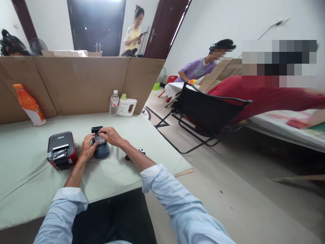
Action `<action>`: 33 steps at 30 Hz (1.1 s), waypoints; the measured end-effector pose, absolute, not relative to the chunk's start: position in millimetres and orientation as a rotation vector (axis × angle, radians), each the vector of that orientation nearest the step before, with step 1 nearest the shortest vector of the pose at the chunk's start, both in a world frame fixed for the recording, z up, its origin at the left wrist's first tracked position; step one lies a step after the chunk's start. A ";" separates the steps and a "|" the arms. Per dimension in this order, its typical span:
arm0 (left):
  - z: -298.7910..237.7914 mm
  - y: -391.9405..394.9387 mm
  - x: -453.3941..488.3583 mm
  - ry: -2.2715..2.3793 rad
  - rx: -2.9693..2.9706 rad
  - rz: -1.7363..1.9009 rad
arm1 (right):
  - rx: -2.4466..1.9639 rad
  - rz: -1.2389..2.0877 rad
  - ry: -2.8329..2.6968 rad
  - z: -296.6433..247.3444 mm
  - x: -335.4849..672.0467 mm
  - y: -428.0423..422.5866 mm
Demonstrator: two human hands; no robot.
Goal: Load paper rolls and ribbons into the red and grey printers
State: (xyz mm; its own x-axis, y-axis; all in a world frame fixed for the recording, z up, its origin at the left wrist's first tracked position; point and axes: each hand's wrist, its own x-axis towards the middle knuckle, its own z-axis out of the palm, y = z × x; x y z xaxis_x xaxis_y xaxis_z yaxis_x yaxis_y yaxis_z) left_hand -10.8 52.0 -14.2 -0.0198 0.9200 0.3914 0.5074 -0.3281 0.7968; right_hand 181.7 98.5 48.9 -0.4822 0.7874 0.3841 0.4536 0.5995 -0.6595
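Dark blue-grey device (102, 151) with its black lid (96, 129) raised lies on the pale-green covered table (22, 196), in front of the person and between the two hands. The left hand (88, 146) is curled about the device's left side, fingers bent along the edge and thumb laid across the near part of the opening, so it grips the body. The right hand (111, 136) comes in from the other side, palm downward and fingers bent, the fingertips meeting the far right of the opening near the lid. Its thumb and fingers are drawn close together, but whether they pinch some small part cannot be told. Something pale and clear-looking shows inside the opening, too small to make out.

Just left of the left hand stands a red-and-black machine (62, 147). Beside the right forearm, partly covered by it, lies a small black-and-white item (142, 150). Farther back, a clear bottle (114, 104) and a white jug (126, 105) stand by the cardboard panel (83, 84).
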 end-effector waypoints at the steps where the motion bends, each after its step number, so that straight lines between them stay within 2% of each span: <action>1: -11.3 50.7 -10.1 1.491 1.824 1.307 | -0.960 0.662 -2.125 53.5 182.5 98.5; 5: 1.4 46.1 -3.1 1.435 1.768 1.334 | -0.884 0.777 -2.072 73.2 187.6 95.5; 11: 22.0 37.4 10.3 1.108 1.614 1.326 | -0.781 0.849 -2.010 90.8 205.1 87.4; 20: 49.3 13.9 36.9 1.110 1.757 1.098 | -0.844 0.827 -1.862 105.4 267.0 29.4; 23: 54.4 -0.4 52.0 1.164 2.029 1.022 | -0.925 0.712 -1.843 91.6 286.3 -12.4; 27: 55.1 -8.0 68.4 1.119 2.284 0.849 | -1.074 0.506 -1.769 46.7 298.0 -62.7; 33: 43.9 4.1 89.5 1.048 2.488 0.577 | -1.239 0.384 -1.713 -15.6 291.1 -96.1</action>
State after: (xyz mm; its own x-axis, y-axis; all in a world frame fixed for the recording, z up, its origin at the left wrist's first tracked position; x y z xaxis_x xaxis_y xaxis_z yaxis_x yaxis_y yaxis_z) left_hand 89.5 4.1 43.9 0.6377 0.7375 0.2222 0.5823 -0.6504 0.4877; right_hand 291.1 -96.1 -15.6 -0.0318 0.8607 0.5081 0.5610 0.4362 -0.7036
